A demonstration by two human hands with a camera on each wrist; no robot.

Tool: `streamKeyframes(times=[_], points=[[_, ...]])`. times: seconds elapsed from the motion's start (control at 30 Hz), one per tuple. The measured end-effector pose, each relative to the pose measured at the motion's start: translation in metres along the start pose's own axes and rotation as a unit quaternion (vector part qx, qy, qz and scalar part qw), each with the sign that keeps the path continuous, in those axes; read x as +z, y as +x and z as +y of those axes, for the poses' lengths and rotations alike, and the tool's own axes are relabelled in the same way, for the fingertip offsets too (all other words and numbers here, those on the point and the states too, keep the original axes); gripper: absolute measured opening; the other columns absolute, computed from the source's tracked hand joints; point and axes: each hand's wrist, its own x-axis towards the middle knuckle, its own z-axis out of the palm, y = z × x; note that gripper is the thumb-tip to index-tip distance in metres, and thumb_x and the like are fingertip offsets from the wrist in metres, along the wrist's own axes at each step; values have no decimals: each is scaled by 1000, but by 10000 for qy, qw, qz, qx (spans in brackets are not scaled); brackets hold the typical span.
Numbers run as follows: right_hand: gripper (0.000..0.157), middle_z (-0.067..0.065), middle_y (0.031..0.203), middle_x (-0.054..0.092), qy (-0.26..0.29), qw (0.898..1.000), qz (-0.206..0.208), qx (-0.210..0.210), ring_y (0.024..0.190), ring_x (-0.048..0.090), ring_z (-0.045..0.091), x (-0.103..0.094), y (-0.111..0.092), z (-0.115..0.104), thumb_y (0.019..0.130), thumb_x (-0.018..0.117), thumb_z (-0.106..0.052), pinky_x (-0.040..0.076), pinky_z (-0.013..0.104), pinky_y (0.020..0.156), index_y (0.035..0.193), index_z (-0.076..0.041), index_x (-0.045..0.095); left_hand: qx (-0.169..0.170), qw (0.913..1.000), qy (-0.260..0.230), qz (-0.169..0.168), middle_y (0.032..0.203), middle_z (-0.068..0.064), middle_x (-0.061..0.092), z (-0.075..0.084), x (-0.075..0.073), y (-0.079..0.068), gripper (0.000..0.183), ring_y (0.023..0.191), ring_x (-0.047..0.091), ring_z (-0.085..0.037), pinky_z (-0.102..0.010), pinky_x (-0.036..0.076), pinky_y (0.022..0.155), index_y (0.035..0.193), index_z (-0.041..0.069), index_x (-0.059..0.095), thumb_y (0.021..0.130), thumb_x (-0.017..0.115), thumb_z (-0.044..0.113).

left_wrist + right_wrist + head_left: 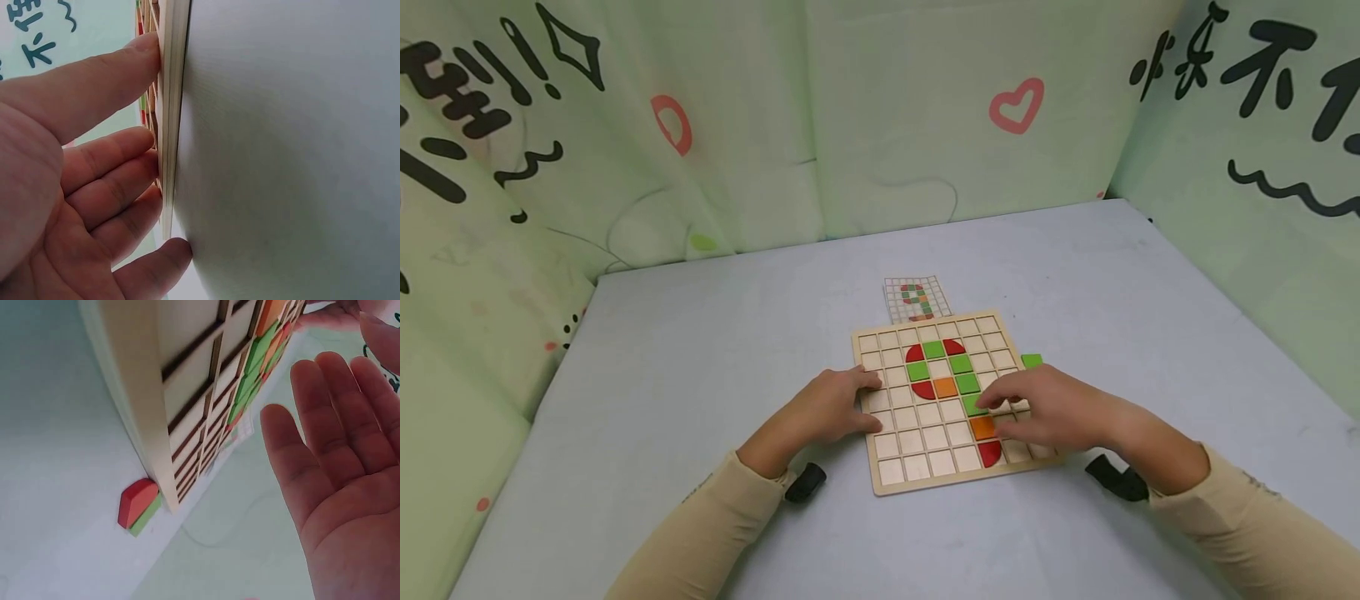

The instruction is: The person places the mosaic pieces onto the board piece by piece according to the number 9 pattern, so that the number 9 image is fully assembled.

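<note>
A wooden grid board (891, 472) lies on the table. Set into it are green squares (967, 383), orange squares (946, 387) and red quarter-round tiles (989, 453), forming a question-mark shape. My left hand (829, 407) rests at the board's left edge; in the left wrist view its fingers (119, 187) touch the rim and pinch no tile. Over the lower right of the pattern is my right hand (1060, 408), its fingers loosely bent near an orange tile. Nothing shows between the right fingers (322, 419) in the right wrist view.
Behind the board lies a printed grid card (937, 296) with a similar pattern, partly covered by the board. Past the board's right edge sits a loose green tile (1032, 360); the right wrist view shows a red piece (137, 501) beside it. Printed curtains (895, 125) surround the table.
</note>
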Motion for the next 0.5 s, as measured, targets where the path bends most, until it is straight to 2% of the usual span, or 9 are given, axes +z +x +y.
streamKeyframes(times=[0.23,0.5], points=[[34,1,122,69,63,9994,329,106,115,62,28,-10,-4,3,90,75,-18,50,50,94,123,-11,71,-12,10000,7,5,146,-13,52,-1,1,0,55,132,50,-33,-42,44,104,134,9,63,85,82,25],[39,4,125,67,241,9977,571,275,109,62,26,-16,-7,10,89,77,-20,51,49,89,126,-9,69,38,10000,-21,15,145,-13,53,-1,0,0,55,133,49,-33,-42,43,105,134,9,63,85,83,25]])
